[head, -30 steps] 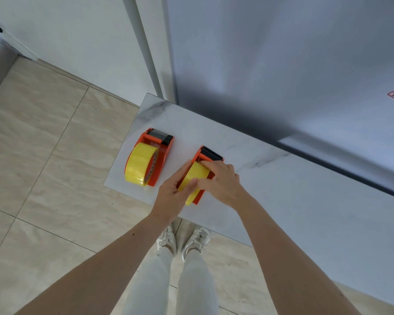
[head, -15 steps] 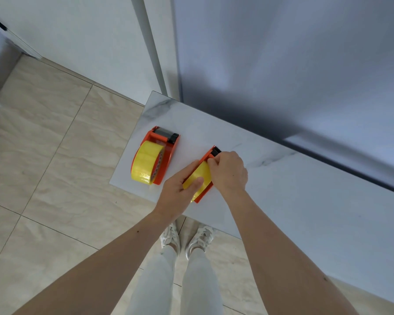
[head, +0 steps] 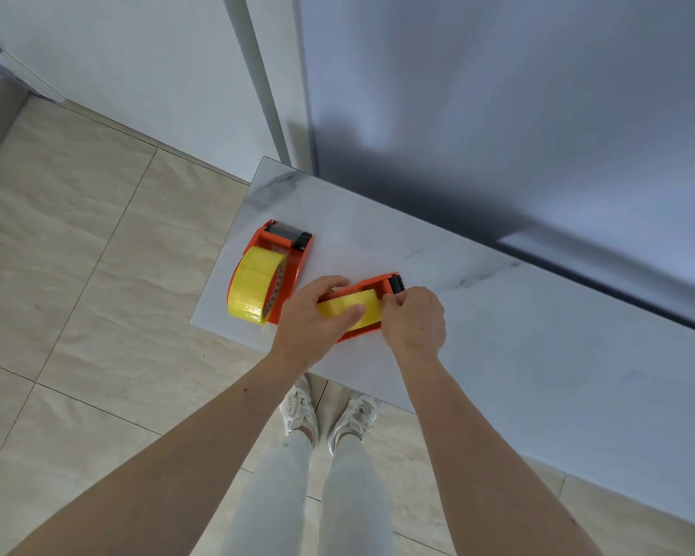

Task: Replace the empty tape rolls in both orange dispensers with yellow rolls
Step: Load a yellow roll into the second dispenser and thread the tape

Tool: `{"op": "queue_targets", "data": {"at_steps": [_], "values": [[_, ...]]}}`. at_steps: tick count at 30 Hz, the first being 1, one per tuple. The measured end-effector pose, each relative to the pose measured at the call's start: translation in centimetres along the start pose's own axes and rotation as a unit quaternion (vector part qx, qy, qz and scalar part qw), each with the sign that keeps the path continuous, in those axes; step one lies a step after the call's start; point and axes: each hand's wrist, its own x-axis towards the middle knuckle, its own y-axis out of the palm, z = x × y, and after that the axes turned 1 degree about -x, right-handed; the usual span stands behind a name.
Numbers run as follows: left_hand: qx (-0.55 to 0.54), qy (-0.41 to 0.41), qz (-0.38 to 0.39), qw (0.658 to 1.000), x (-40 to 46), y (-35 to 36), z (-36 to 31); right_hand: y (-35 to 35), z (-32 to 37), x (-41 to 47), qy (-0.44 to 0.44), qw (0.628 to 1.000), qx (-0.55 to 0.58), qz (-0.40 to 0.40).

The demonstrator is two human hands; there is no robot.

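On a marble counter (head: 498, 355), both hands are gripping a yellow-loaded orange dispenser (head: 372, 283): left hand (head: 309, 321), right hand (head: 416, 321); second loaded dispenser (head: 293, 262) sitting beside.

two dispensers sit on the table (head: 498, 355), near its left end. the first dispenser (head: 293, 258) is nearest that end, its roll (head: 255, 284) set in it. the second dispenser (head: 372, 283) lies just right of the first, a roll (head: 364, 309) in it, between the left hand (head: 309, 323) and right hand (head: 416, 321).
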Motion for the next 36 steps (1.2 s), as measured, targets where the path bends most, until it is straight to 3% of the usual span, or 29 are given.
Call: {"op": "queue_targets", "data": {"at_steps": [8, 14, 20, 24, 26, 31, 36], "values": [[-0.007, 0.008, 0.016, 1.0, 0.6, -0.2, -0.6, 0.9, -0.7, -1.8, 0.114, 0.988, 0.097, -0.026], [0.033, 0.042, 0.045, 0.998, 0.7, -0.3, -0.6, 1.6, -0.7, -2.6, 0.139, 0.976, 0.162, -0.047], [0.105, 0.064, 0.109, 0.986, 1.2, -0.1, -0.5, 1.0, -1.2, -3.8, 0.21, 0.931, 0.297, -0.018], [0.117, 0.065, 0.172, 0.976, 1.5, -0.9, -0.6, 0.8, -1.5, -3.7, 0.214, 0.921, 0.326, -0.005], [0.156, 0.084, 0.185, 0.967, 1.4, -1.0, -0.5, 0.8, -1.8, -3.5, 0.208, 0.925, 0.317, -0.006], [0.224, 0.183, 0.12, 0.95, 1.4, -0.5, -0.1, 1.2, -2.9, -3.2, 0.157, 0.962, 0.222, -0.026], [0.247, 0.167, 0.109, 0.948, 1.3, -0.8, 0.0, 2.2, -4.4, -2.6, 0.073, 0.99, 0.118, -0.033]]}}
